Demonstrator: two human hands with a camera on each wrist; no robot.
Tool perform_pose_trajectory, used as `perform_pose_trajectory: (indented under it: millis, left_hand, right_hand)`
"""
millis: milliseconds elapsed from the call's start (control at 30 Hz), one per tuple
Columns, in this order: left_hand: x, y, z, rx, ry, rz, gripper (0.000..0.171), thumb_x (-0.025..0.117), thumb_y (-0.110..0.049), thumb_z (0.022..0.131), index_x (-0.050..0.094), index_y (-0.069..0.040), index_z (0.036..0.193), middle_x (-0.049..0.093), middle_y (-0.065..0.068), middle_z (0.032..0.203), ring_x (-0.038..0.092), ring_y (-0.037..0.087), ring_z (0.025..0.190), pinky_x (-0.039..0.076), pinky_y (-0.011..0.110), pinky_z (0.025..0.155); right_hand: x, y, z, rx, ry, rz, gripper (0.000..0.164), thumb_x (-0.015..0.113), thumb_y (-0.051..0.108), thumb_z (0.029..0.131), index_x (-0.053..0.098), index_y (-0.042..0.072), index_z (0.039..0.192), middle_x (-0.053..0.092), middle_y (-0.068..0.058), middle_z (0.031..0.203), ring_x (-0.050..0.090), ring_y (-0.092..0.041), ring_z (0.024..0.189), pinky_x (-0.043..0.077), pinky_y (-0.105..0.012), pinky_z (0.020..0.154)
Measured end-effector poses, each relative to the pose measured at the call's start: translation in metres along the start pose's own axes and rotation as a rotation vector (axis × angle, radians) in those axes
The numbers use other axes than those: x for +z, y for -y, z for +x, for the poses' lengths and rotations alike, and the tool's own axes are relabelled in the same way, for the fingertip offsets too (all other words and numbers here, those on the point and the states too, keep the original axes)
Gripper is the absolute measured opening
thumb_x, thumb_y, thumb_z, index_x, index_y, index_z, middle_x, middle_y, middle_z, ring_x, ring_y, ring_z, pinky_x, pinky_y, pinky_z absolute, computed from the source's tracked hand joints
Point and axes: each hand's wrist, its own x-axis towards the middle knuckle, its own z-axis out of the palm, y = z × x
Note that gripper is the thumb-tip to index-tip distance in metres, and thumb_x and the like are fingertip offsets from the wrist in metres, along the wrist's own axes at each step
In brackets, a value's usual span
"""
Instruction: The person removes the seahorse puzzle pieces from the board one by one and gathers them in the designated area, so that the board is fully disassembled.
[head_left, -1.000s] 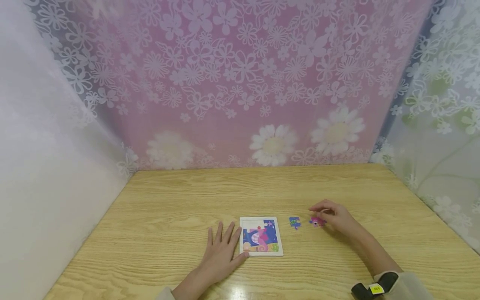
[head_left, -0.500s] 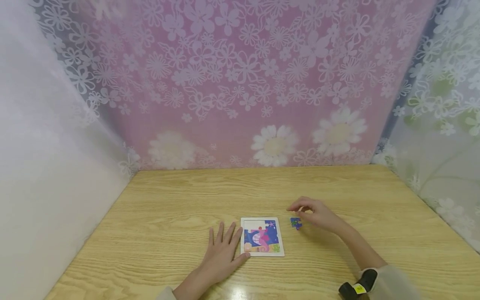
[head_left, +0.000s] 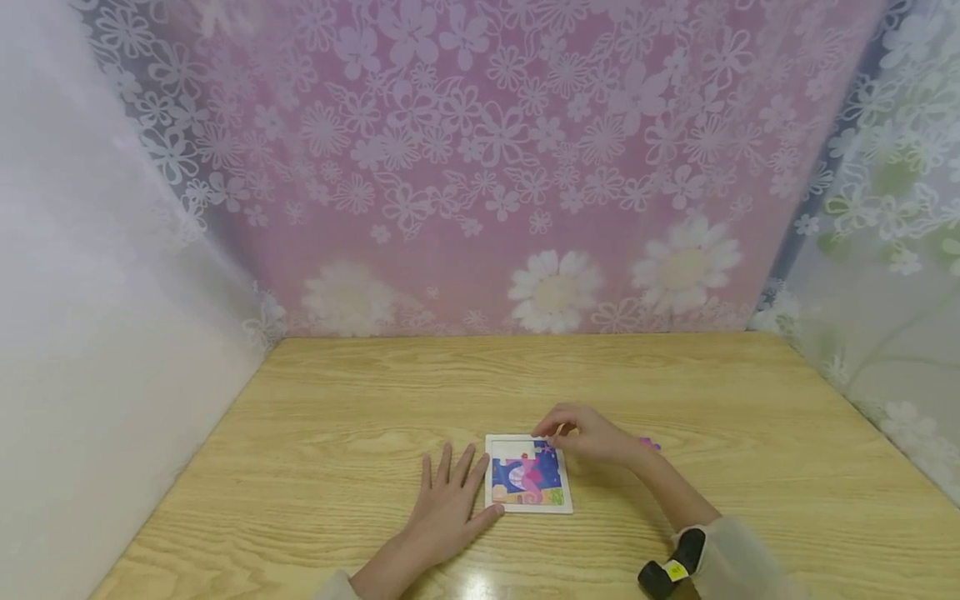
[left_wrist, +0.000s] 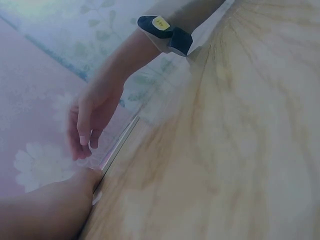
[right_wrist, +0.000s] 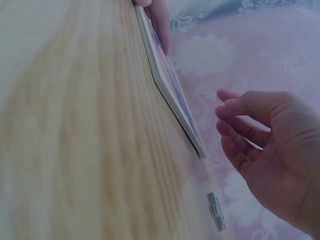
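The left hand (head_left: 444, 518) lies on the counter (head_left: 360, 400), its grip flat with fingers spread, thumb and forefinger at the left edge of the puzzle (head_left: 536, 509), whose far left part shows bare white. The right hand (head_left: 588, 433) hangs above the puzzle's far right corner, fingers bent; whether its grip pinches anything cannot be told. A pink piece (head_left: 649, 443) lies to the right, partly hidden by the right wrist.
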Motion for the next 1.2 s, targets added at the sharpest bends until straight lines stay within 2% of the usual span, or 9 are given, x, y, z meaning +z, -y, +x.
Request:
perform_pose_trajectory:
  millis: [33, 300, 500, 967, 1200]
  left_hand:
    - [0.000, 0.000, 0.000, 0.002, -0.001, -0.001, 0.073, 0.026, -0.062, 0.092, 0.029, -0.012, 0.145, 0.021, 0.016, 0.148, 0.006, 0.045, 0.132, -0.001, 0.063, 0.099]
    - [0.002, -0.001, 0.002, 0.008, 0.008, 0.006, 0.073, 0.026, -0.062, 0.092, 0.030, -0.012, 0.144, 0.021, 0.016, 0.148, 0.006, 0.045, 0.132, 0.000, 0.063, 0.099]
    - [0.003, -0.001, 0.002, 0.005, 0.005, 0.021, 0.073, 0.025, -0.062, 0.092, 0.029, -0.012, 0.145, 0.021, 0.015, 0.148, 0.007, 0.045, 0.132, 0.001, 0.063, 0.099]
    - [0.002, 0.001, 0.001, -0.008, 0.005, 0.016, 0.073, 0.027, -0.062, 0.092, 0.029, -0.012, 0.145, 0.021, 0.015, 0.148, 0.007, 0.044, 0.132, 0.000, 0.062, 0.100]
    - [0.002, 0.000, 0.001, -0.001, -0.002, 0.009, 0.073, 0.026, -0.062, 0.092, 0.029, -0.012, 0.145, 0.022, 0.015, 0.148, 0.007, 0.045, 0.132, 0.000, 0.063, 0.099]
  right_hand:
    - [0.001, 0.004, 0.000, 0.013, 0.009, 0.006, 0.017, 0.056, 0.000, 0.089, 0.066, -0.001, 0.104, 0.060, -0.010, 0.099, 0.055, -0.025, 0.091, 0.046, -0.033, 0.078]
    - [0.010, -0.013, -0.003, 0.085, 0.040, -0.008, 0.017, 0.060, 0.003, 0.088, 0.069, 0.009, 0.100, 0.059, 0.000, 0.097, 0.052, -0.015, 0.086, 0.044, -0.028, 0.073]
    - [0.012, -0.014, -0.004, 0.115, 0.053, 0.007, 0.015, 0.061, 0.007, 0.088, 0.069, 0.011, 0.100, 0.056, -0.001, 0.101, 0.050, -0.020, 0.089, 0.043, -0.030, 0.075]
    - [0.013, -0.016, -0.003, 0.071, 0.080, -0.095, 0.014, 0.065, 0.009, 0.084, 0.068, 0.014, 0.097, 0.053, 0.003, 0.102, 0.046, -0.019, 0.085, 0.040, -0.030, 0.072]
    - [0.014, -0.016, -0.004, 0.080, 0.075, -0.087, 0.014, 0.066, 0.011, 0.084, 0.067, 0.014, 0.097, 0.052, 0.003, 0.105, 0.047, -0.019, 0.095, 0.038, -0.038, 0.083]
